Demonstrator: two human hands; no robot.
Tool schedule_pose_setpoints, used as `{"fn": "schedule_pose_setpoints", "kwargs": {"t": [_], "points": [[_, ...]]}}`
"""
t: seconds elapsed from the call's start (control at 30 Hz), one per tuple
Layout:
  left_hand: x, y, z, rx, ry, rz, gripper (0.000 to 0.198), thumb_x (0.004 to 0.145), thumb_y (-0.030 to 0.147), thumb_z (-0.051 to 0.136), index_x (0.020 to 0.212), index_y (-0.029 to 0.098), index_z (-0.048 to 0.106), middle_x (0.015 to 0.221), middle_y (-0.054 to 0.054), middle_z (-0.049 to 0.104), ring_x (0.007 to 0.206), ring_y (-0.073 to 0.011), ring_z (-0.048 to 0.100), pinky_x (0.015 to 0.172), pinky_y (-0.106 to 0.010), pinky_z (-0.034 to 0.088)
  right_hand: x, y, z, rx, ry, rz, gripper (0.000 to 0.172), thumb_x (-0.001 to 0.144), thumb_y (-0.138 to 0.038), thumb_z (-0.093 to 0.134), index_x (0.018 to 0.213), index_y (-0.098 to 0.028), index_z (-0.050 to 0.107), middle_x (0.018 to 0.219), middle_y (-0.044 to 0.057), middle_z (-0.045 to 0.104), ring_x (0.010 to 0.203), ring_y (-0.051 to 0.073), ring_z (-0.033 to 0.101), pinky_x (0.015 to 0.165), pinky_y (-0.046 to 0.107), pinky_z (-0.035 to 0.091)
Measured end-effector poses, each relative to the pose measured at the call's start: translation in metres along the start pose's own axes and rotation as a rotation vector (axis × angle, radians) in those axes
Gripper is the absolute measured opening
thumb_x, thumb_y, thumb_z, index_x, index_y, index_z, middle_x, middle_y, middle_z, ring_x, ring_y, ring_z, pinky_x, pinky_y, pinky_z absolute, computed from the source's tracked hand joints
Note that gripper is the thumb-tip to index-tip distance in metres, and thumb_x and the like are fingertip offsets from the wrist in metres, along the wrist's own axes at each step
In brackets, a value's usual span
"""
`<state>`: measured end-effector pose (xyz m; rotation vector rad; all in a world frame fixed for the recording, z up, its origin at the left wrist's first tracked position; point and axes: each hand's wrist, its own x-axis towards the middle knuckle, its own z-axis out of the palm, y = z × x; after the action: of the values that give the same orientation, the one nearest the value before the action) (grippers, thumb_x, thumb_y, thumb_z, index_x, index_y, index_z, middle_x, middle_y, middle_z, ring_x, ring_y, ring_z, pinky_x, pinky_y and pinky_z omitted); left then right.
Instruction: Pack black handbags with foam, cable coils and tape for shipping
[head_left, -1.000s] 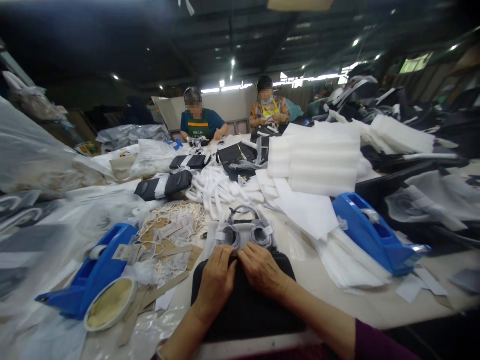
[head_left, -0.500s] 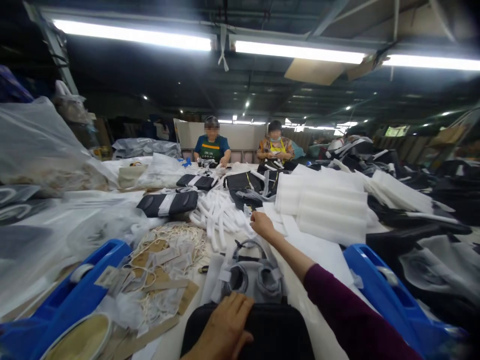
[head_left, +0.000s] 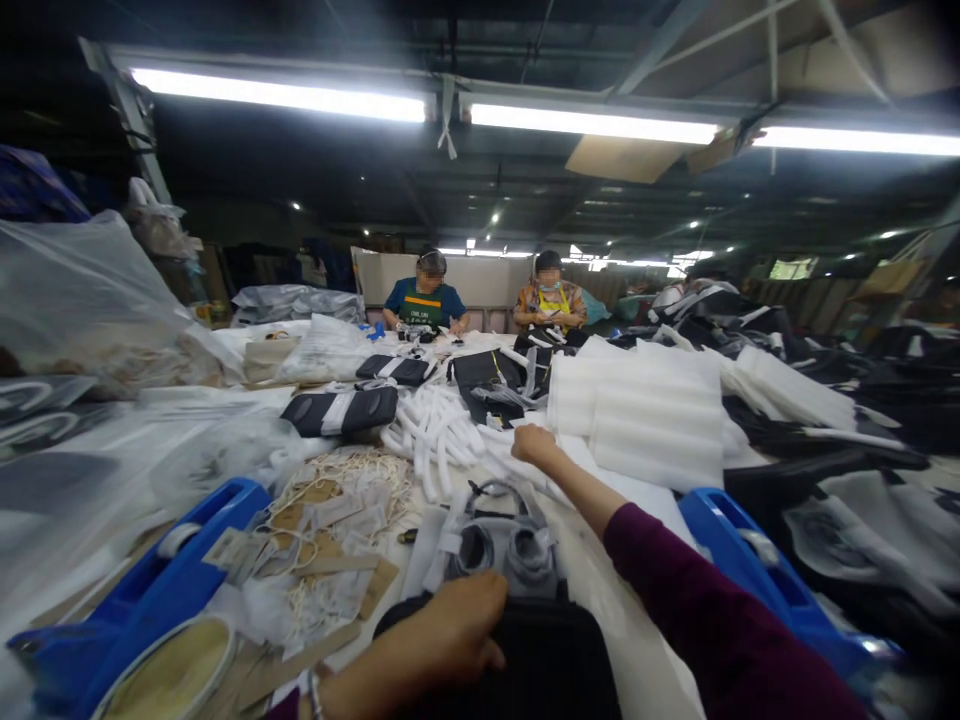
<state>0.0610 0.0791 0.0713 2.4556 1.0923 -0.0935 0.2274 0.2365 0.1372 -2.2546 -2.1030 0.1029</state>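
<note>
At the bottom centre lies a black bag [head_left: 555, 660] with rounded corners. My left hand [head_left: 461, 625] is over its far edge, fingers curled and closed on it; the fingertips are partly hidden. Just beyond are grey straps [head_left: 517, 548] in rolled loops, with a grey carry handle arching behind them. My right hand [head_left: 534, 445] is stretched forward, closed in a fist, beside white foam strips [head_left: 435, 435] and stacked white foam sheets [head_left: 637, 415]. What its fingers hold, if anything, is hidden.
Blue plastic holders [head_left: 150, 590] [head_left: 772, 570] flank me. Strings and tags [head_left: 337, 520] pile at left, near a round tub [head_left: 169, 675]. Folded black bags [head_left: 341, 408] lie farther off. Black material [head_left: 840, 460] heaps at right. Two people [head_left: 426, 300] [head_left: 551, 295] sit opposite.
My right hand has shifted slightly right, near the foam sheets. My left hand's fingers have gone from lying flat on the bag to curled, and the forearm has swung across from the left.
</note>
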Motion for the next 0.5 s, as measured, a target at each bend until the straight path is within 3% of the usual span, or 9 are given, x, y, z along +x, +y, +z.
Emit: {"fn": "schedule_pose_setpoints", "kwargs": {"t": [0.1, 0.2, 0.33, 0.43, 0.5], "points": [[-0.001, 0.003, -0.008, -0.007, -0.032, 0.004, 0.042, 0.068, 0.029, 0.075, 0.105, 0.016, 0.059, 0.113, -0.012, 0.063, 0.104, -0.0306, 0.061, 0.089, -0.038, 0.049, -0.041, 0.041, -0.017, 0.024, 0.032, 0.11, 0.027, 0.084, -0.008, 0.052, 0.107, -0.006, 0.065, 0.111, 0.023, 0.064, 0.104, 0.03, 0.063, 0.083, 0.037, 0.049], [-0.001, 0.003, -0.008, -0.048, -0.016, 0.035, 0.043, 0.066, 0.022, 0.073, 0.107, 0.018, 0.06, 0.113, -0.01, 0.065, 0.103, -0.0292, 0.062, 0.089, -0.038, 0.049, -0.106, 0.095, -0.017, 0.099, 0.095, 0.147, 0.037, 0.085, -0.008, 0.042, 0.116, -0.013, 0.062, 0.107, 0.016, 0.068, 0.1, 0.025, 0.064, 0.08, 0.031, 0.046], [-0.002, 0.0, -0.004, -0.176, 0.037, 0.09, 0.056, 0.066, 0.017, 0.067, 0.121, 0.021, 0.056, 0.127, -0.01, 0.061, 0.116, -0.0284, 0.057, 0.099, -0.038, 0.043, -0.21, 0.156, 0.012, 0.412, 0.286, 0.101, 0.033, 0.088, -0.025, 0.041, 0.112, -0.022, 0.063, 0.088, 0.003, 0.07, 0.08, 0.019, 0.063, 0.07, 0.026, 0.045], [-0.002, -0.003, -0.002, -0.216, 0.04, 0.09, 0.062, 0.067, 0.018, 0.064, 0.128, 0.023, 0.052, 0.134, -0.009, 0.058, 0.123, -0.0277, 0.054, 0.104, -0.038, 0.04, -0.271, 0.18, 0.04, 0.528, 0.294, 0.195, 0.033, 0.086, -0.035, 0.043, 0.104, -0.022, 0.067, 0.077, 0.002, 0.068, 0.068, 0.019, 0.06, 0.063, 0.027, 0.043], [-0.002, -0.003, -0.002, -0.201, 0.028, 0.079, 0.064, 0.068, 0.019, 0.063, 0.131, 0.022, 0.05, 0.136, -0.008, 0.056, 0.124, -0.0273, 0.052, 0.105, -0.037, 0.039, -0.295, 0.189, 0.054, 0.555, 0.285, 0.267, 0.034, 0.084, -0.037, 0.044, 0.102, -0.022, 0.069, 0.076, 0.002, 0.068, 0.068, 0.02, 0.06, 0.063, 0.028, 0.044]]}}
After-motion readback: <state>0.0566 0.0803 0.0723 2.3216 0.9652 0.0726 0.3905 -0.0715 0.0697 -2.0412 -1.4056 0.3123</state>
